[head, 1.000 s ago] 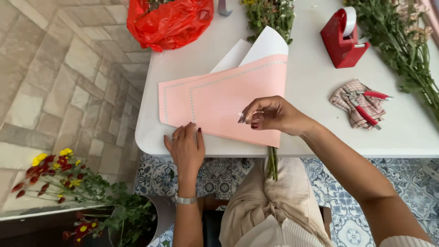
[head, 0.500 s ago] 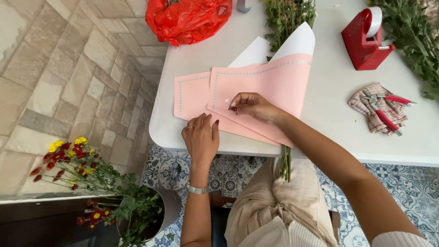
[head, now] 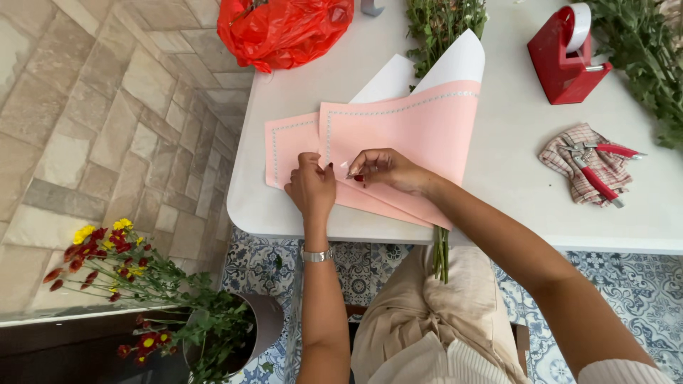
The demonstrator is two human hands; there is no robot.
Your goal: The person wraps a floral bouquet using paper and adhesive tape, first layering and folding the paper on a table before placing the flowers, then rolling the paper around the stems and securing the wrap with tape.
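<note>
The left hand (head: pixel 311 186) and right hand (head: pixel 384 169) are pinching the folded edge of the pink paper (head: pixel 420 135), which is lying under both hands on the desk (head: pixel 512 163), stems (head: pixel 441 252) poking out below.

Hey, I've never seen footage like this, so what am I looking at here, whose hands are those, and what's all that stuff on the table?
This is one view from a camera worn on a person's head, looking down at their own two bare hands. The left hand and right hand both pinch the folded pink wrapping paper, which is wrapped around a bunch of green flower stems on the white table. Also on the table are a red plastic bag, a red tape dispenser and red-handled pruning shears lying on a checked cloth. A pot of red and yellow flowers stands on the floor.
</note>
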